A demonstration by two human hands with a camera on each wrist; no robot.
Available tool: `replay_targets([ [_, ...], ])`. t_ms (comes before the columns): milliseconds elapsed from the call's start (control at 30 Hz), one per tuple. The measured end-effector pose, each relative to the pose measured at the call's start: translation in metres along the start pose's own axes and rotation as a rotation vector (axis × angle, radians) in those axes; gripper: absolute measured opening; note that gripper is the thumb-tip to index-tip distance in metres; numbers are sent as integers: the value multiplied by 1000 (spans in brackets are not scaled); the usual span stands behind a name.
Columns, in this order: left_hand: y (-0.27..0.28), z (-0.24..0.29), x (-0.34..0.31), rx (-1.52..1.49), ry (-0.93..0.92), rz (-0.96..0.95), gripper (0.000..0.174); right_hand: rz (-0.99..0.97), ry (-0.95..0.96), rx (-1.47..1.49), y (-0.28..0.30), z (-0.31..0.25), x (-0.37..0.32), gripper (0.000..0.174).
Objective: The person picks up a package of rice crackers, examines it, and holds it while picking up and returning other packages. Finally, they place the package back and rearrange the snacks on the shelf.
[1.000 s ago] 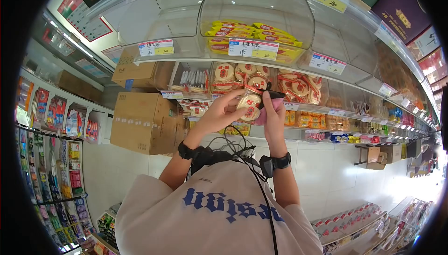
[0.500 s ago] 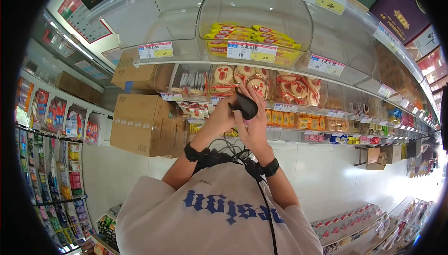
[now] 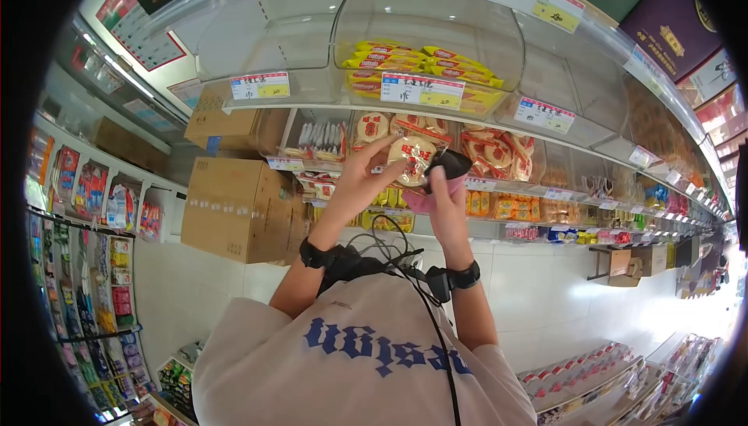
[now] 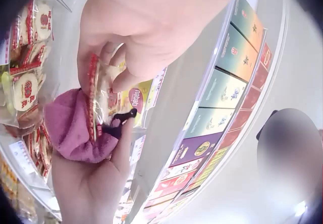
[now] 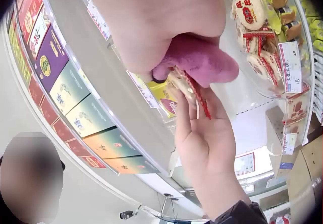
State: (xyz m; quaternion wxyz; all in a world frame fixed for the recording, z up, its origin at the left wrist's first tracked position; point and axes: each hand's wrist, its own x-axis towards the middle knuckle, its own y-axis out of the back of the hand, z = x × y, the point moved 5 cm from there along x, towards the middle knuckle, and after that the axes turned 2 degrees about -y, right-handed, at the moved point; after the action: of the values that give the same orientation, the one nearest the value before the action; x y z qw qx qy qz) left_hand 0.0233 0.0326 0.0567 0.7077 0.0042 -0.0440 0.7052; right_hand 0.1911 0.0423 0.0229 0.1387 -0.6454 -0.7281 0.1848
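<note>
The left hand (image 3: pixel 366 178) pinches a clear packet of round crackers (image 3: pixel 411 160) with red print, thumb on its face. A pink and black cloth (image 3: pixel 450 167) is gripped in the right hand (image 3: pixel 446 212), against the packet's right edge. In the left wrist view the pink cloth (image 4: pixel 75 128) wraps one end of the packet (image 4: pixel 103 95), between the left hand (image 4: pixel 146 27) above and the right hand (image 4: pixel 91 183) below. The right wrist view shows the cloth (image 5: pixel 199 60) under the right hand (image 5: pixel 156 17), and the left hand's fingers (image 5: pixel 184 108) at the packet.
Clear shelf bins hold more cracker packets (image 3: pixel 499 153) and yellow snack packs (image 3: pixel 425 64) above. Price tags (image 3: pixel 423 89) line the shelf edge. Cardboard boxes (image 3: pixel 226 208) stand at the left. Black cables (image 3: pixel 397 251) hang in front of the shirt.
Half a second ago the black part of the cloth covered the space between the hands; now the cracker packet faces up in view and the right hand has shifted right.
</note>
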Motion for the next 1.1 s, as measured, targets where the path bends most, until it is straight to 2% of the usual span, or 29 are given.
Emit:
replay_targets([
  [100, 0, 6, -2, 511, -290, 93, 59, -29, 6, -256, -8, -6, -4, 16],
  [133, -3, 1, -3, 450, -305, 121, 56, 1, 107, -291, -9, -4, -5, 14],
  [200, -13, -9, -5, 332, -340, 178, 52, -17, 73, -475, -8, 1, -8, 20],
  [233, -16, -15, -4, 190, -293, 157, 53, -26, 55, -567, -8, 2, -10, 24],
  [300, -19, -23, -4, -90, -199, 118, 58, -120, 292, -465, -31, -6, -14, 40],
  [333, -20, -18, -8, -170, -84, 103, 62, -165, 412, -410, -41, -15, -17, 49],
  [367, -22, -12, -13, -248, 32, 97, 68, -199, 468, -587, -48, -23, -20, 56],
  [433, -23, -20, -13, -510, 62, 108, 68, -265, 573, -947, -59, -35, -24, 71],
  [467, -18, -33, -11, -503, 70, 174, 65, -258, 602, -961, -58, -31, -21, 74],
  [567, -6, -35, -9, 36, 143, -88, 58, -231, 573, -940, -50, -27, -9, 66],
  [600, -18, -10, -10, 35, 24, -7, 52, -200, 555, -923, -45, -24, -4, 62],
  [667, -19, -16, -10, 34, 18, -25, 52, -136, 514, -892, -33, -14, 3, 54],
  [733, -20, -25, -9, 51, -2, -7, 55, -113, 304, -688, -26, -4, 4, 47],
  [767, -20, -30, -9, 42, 47, 10, 56, -101, 201, -585, -23, 3, 5, 44],
  [833, -22, -30, -12, 5, 123, 62, 57, -3, 418, -750, -23, 6, 0, 46],
  [867, -23, -29, -13, -23, 151, 97, 58, -10, 445, -760, -23, 9, -4, 46],
  [967, -24, -26, -16, -194, 166, 205, 61, -75, 489, -775, -39, -1, -18, 59],
  [1067, -20, -35, 1, -510, 107, 269, 59, -222, 639, -928, -57, -16, -29, 68],
  [1100, -20, -32, 4, -607, 161, 226, 58, -297, 652, -976, -60, -16, -33, 67],
])
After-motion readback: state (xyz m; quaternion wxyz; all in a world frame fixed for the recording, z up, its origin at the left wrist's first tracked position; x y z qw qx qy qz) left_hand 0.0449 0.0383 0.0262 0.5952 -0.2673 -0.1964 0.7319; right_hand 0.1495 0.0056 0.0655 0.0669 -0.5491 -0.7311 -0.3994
